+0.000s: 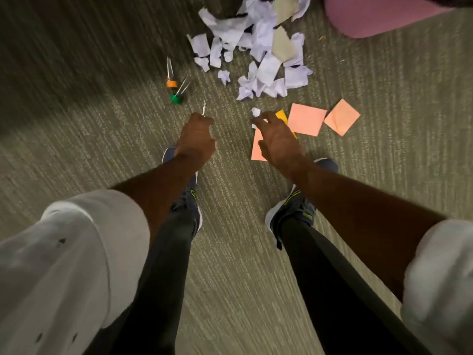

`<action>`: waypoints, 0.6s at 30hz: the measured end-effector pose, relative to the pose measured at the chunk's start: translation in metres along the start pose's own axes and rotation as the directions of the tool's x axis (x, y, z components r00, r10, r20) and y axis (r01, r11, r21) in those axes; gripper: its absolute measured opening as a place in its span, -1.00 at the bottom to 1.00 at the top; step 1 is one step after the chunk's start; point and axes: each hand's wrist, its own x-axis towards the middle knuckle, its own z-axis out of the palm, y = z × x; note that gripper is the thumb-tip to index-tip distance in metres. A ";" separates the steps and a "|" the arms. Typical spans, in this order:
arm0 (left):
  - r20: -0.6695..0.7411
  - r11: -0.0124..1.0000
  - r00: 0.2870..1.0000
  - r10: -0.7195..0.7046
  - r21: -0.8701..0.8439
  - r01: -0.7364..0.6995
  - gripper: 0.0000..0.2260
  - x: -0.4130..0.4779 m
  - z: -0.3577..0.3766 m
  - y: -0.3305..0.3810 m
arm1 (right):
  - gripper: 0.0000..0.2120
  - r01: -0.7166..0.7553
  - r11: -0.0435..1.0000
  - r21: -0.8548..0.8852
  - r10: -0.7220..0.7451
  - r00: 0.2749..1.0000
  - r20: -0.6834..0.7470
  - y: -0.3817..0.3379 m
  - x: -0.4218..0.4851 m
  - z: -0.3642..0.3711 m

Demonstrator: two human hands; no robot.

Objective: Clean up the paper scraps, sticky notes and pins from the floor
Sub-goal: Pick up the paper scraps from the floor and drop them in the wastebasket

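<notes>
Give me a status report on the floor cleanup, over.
Left hand pinches a thin white scrap. Right hand open, fingertips at a small crumpled scrap. Paper pile, sticky notes, pins on floor. Nothing in the way.

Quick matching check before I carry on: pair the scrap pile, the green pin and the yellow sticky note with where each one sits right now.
Things:
1. scrap pile
2. green pin
3. yellow sticky note

Places:
A. partly hidden under the right hand
B. beside the orange pin
C. at the top of the view

Pairs: 1-C, 2-B, 3-A
</notes>
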 end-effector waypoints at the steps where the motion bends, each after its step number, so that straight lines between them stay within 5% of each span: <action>1: -0.007 1.000 1.000 0.011 0.020 -0.011 -0.54 0.006 0.006 -0.008 | -0.43 0.004 1.000 -0.012 -0.004 1.000 0.003 0.001 0.007 0.007; 5: -0.028 0.984 0.993 0.118 0.135 -0.113 -0.52 0.034 0.025 -0.027 | -0.44 0.053 0.996 -0.078 -0.053 0.999 0.002 0.010 0.035 0.027; 11: -0.106 0.976 0.977 0.185 0.137 -0.170 -0.84 0.067 0.024 -0.028 | -0.52 0.084 0.974 -0.210 -0.080 0.996 0.029 0.013 0.057 0.031; 18: -0.183 0.977 0.959 0.215 0.034 -0.213 -0.77 0.087 -0.004 -0.015 | -0.57 0.215 0.944 -0.251 -0.206 0.977 0.060 0.020 0.073 0.027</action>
